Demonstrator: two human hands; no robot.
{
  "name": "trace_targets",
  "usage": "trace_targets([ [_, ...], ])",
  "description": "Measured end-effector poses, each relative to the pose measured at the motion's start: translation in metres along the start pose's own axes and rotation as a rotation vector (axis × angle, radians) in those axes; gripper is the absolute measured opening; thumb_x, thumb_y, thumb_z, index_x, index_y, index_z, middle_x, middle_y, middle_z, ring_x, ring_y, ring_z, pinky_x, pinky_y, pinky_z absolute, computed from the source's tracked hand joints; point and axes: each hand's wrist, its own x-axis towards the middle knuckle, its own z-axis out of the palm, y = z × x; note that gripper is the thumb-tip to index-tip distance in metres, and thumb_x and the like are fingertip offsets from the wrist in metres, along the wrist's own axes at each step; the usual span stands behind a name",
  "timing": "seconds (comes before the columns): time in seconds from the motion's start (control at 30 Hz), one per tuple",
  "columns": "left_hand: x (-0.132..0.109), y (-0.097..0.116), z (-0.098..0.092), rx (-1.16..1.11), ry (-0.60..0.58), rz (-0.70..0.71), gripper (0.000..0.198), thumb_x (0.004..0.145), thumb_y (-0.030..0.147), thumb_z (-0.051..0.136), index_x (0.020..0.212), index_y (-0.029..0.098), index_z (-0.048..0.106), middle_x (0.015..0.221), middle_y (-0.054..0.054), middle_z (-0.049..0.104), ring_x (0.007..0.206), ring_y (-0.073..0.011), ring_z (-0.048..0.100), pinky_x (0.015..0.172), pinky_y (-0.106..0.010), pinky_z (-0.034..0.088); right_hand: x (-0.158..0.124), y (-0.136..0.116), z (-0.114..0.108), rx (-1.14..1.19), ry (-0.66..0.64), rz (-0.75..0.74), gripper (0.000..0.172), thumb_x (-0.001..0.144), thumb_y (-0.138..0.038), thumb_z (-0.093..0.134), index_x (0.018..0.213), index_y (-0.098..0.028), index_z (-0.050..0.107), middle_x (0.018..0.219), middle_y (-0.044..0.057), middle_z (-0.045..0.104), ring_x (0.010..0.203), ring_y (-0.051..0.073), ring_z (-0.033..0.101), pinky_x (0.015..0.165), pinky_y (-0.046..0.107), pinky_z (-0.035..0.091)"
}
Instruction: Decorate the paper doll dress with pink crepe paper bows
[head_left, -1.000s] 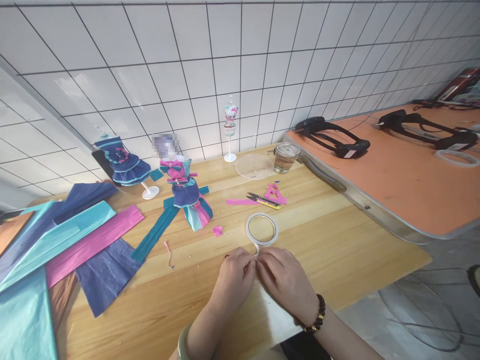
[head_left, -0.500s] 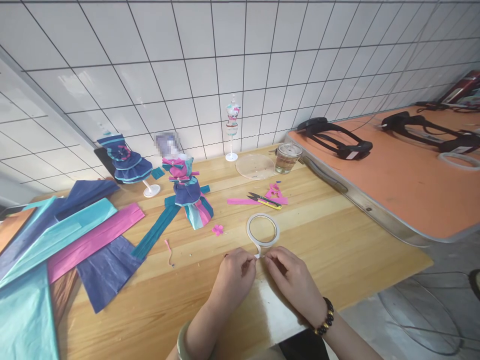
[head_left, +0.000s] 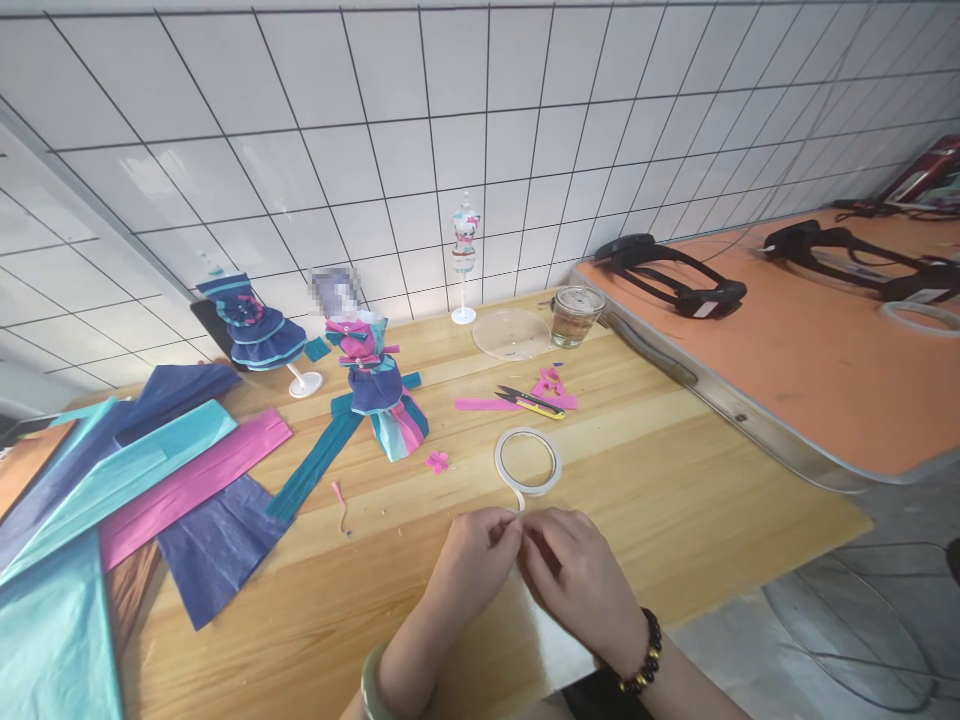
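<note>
A roll of white tape (head_left: pixel 528 433) lies flat on the wooden table, its loose end pulled toward me. My left hand (head_left: pixel 482 548) is closed in a pinch on that end. Fingertip to fingertip with it, my right hand (head_left: pixel 570 560) is also pinched at the tape end; the very tip is hidden between the fingers. Left of the roll lies a pink paper flower (head_left: pixel 437 461). Beyond the roll, yellow-handled thread snips (head_left: pixel 531 402) rest across a pink paper strip (head_left: pixel 480 404).
Small dress forms in blue (head_left: pixel 259 325) and multicoloured (head_left: pixel 375 375) paper dresses stand left, a third form (head_left: pixel 464 255) by the wall. Folded crepe paper (head_left: pixel 195 485) covers the left side. A glass of liquid (head_left: pixel 576 318) stands beside a clear disc (head_left: pixel 511 335). Black headsets (head_left: pixel 675 280) sit on an orange table (head_left: pixel 810 370).
My hands have come together, the right moving left until the fingertips meet at the tape end. The roll stays in place on the table.
</note>
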Motion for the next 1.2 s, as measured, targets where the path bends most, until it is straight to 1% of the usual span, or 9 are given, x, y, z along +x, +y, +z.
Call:
trace_targets([
  [0.27,0.003,-0.005,0.002,-0.058,-0.027,-0.012,0.026,0.076,0.026,0.043,0.061,0.015,0.062,0.051,0.003,0.048,0.051,-0.0107,0.043,0.05,-0.02,0.034,-0.01,-0.005,0.003,-0.113,0.004,-0.084,0.024,0.085,-0.012,0.044,0.104,-0.014,0.058,0.092,0.011,0.064,0.083,0.023,0.058,0.073,0.037,0.043],
  [0.43,0.004,-0.01,0.003,-0.041,-0.009,-0.012,0.027,0.076,0.025,0.042,0.055,0.015,0.056,0.05,0.004,0.041,0.05,-0.0099,0.039,0.05,-0.02,0.032,-0.014,-0.007,0.001,-0.027,-0.053,0.001,0.026,0.085,-0.013,0.044,0.106,-0.017,0.058,0.097,0.01,0.064,0.086,0.023,0.059,0.075,0.038,0.047],
  [0.57,0.003,-0.014,0.003,-0.061,0.001,-0.009,0.025,0.077,0.025,0.041,0.055,0.016,0.05,0.051,0.005,0.033,0.049,-0.0089,0.031,0.049,-0.021,0.028,-0.01,0.003,-0.01,0.147,-0.048,0.09,0.024,0.087,-0.017,0.043,0.103,-0.02,0.06,0.097,0.008,0.065,0.086,0.019,0.062,0.075,0.031,0.051],
  [0.7,0.003,-0.015,0.003,-0.055,-0.022,-0.038,0.022,0.077,0.025,0.04,0.059,0.016,0.049,0.053,0.005,0.027,0.049,-0.0085,0.026,0.046,-0.021,0.022,0.019,0.036,-0.026,0.066,0.108,0.107,0.02,0.088,-0.022,0.043,0.098,-0.019,0.061,0.096,0.007,0.067,0.088,0.019,0.062,0.078,0.031,0.05],
  [0.8,0.003,-0.015,0.002,-0.045,-0.031,-0.052,0.022,0.077,0.026,0.04,0.062,0.016,0.052,0.053,0.005,0.029,0.05,-0.0086,0.027,0.046,-0.021,0.022,0.058,0.064,-0.032,-0.127,0.135,0.083,0.023,0.089,-0.02,0.04,0.1,-0.016,0.06,0.101,0.008,0.066,0.093,0.02,0.061,0.084,0.033,0.046],
  [0.93,0.004,-0.016,0.002,-0.045,-0.031,-0.07,0.023,0.077,0.028,0.04,0.061,0.016,0.052,0.052,0.005,0.031,0.049,-0.0087,0.029,0.046,-0.021,0.023,0.11,0.086,-0.027,-0.285,-0.003,0.078,0.027,0.088,-0.018,0.041,0.107,-0.016,0.059,0.104,0.009,0.065,0.094,0.021,0.06,0.081,0.031,0.045],
  [1.0,0.005,-0.016,0.002,-0.044,-0.022,-0.073,0.023,0.077,0.028,0.04,0.063,0.016,0.054,0.051,0.005,0.032,0.048,-0.0092,0.031,0.047,-0.021,0.024,0.125,0.089,-0.021,-0.298,-0.041,0.068,0.022,0.085,-0.018,0.045,0.098,-0.015,0.063,0.095,0.01,0.067,0.09,0.022,0.06,0.08,0.031,0.044],
  [1.1,0.005,-0.016,0.002,-0.047,-0.017,-0.079,0.023,0.076,0.027,0.04,0.064,0.016,0.056,0.051,0.005,0.036,0.048,-0.0095,0.034,0.047,-0.021,0.025,0.135,0.091,-0.013,-0.302,-0.074,0.08,0.019,0.082,-0.015,0.048,0.085,-0.012,0.066,0.084,0.013,0.068,0.088,0.024,0.059,0.081,0.033,0.042],
  [1.2,0.005,-0.015,0.0,-0.051,-0.02,-0.083,0.021,0.075,0.024,0.041,0.063,0.016,0.056,0.05,0.005,0.037,0.047,-0.0092,0.033,0.047,-0.021,0.025,0.136,0.095,-0.01,-0.262,-0.063,0.119,0.022,0.08,-0.009,0.046,0.088,-0.011,0.066,0.086,0.014,0.068,0.089,0.024,0.059,0.081,0.033,0.041],
])
